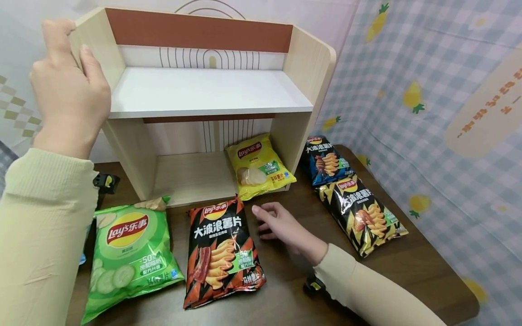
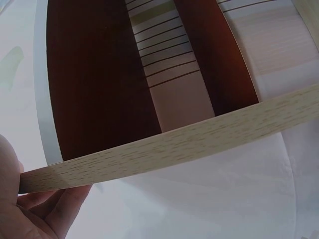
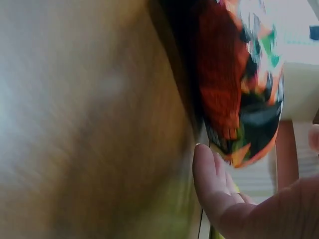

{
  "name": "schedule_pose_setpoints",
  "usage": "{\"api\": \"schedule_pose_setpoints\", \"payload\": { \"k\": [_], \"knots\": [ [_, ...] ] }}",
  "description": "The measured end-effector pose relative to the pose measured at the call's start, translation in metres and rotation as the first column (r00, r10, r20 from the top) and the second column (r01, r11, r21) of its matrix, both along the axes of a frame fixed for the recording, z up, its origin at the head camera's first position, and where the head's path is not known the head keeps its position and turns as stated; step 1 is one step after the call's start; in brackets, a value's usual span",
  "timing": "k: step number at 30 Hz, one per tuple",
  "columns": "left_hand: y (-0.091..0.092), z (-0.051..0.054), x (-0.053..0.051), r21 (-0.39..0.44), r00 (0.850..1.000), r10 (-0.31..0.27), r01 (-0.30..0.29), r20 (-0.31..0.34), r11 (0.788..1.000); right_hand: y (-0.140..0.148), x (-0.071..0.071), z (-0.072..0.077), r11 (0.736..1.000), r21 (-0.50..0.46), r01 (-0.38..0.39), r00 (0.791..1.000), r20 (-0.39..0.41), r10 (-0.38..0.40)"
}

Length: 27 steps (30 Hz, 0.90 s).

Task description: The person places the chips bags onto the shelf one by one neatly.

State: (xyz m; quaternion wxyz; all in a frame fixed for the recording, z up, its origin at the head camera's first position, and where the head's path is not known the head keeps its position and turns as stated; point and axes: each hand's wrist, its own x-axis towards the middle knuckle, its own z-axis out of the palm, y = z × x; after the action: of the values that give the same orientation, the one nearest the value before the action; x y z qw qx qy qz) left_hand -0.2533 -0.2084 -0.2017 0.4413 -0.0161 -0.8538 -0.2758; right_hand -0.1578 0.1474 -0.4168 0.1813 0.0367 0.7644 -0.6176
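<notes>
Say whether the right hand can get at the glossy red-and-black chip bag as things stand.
Probably yes: the right hand sits close beside the glossy red-and-black chip bag, and only brown tabletop shows between them in the head view.

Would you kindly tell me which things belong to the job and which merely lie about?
Likely the job:
shelf, gripped by left hand
red-black bag, beside right hand
yellow bag, partly inside

Probably lying about:
green bag
blue bag
black-gold bag

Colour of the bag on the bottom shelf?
The bag is mostly yellow; best seen in the head view.
</notes>
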Motion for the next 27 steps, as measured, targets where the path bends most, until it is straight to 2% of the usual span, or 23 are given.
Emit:
{"api": "schedule_pose_setpoints", "payload": {
  "k": [6, 10, 15, 17, 24, 27],
  "knots": [
    [0.000, 0.001, 0.000, 0.001, 1.000, -0.001, 0.001, 0.001, 1.000, -0.003, 0.025, 0.002, 0.992, 0.071, -0.103, 0.994, 0.042, 0.100],
    [0.000, 0.002, 0.000, 0.006, 1.000, -0.003, 0.003, 0.003, 1.000, -0.010, 0.035, 0.000, 0.974, 0.143, -0.177, 0.984, 0.062, 0.170],
    [-0.002, 0.001, 0.000, 0.007, 1.000, -0.005, 0.005, 0.004, 1.000, -0.019, 0.038, -0.002, 0.934, 0.290, -0.211, 0.977, 0.044, 0.207],
    [-0.002, 0.001, 0.000, 0.013, 1.000, -0.010, 0.010, 0.005, 1.000, -0.022, 0.039, -0.003, 0.922, 0.321, -0.216, 0.976, 0.033, 0.217],
    [0.000, 0.001, -0.001, 0.011, 1.000, 0.000, -0.001, 0.029, 1.000, -0.030, 0.041, -0.006, 0.895, 0.374, -0.241, 0.967, 0.016, 0.253],
    [0.001, 0.002, 0.000, 0.021, 0.999, -0.001, 0.000, 0.045, 1.000, -0.030, 0.042, -0.007, 0.908, 0.345, -0.237, 0.969, 0.022, 0.245]
  ]
}}
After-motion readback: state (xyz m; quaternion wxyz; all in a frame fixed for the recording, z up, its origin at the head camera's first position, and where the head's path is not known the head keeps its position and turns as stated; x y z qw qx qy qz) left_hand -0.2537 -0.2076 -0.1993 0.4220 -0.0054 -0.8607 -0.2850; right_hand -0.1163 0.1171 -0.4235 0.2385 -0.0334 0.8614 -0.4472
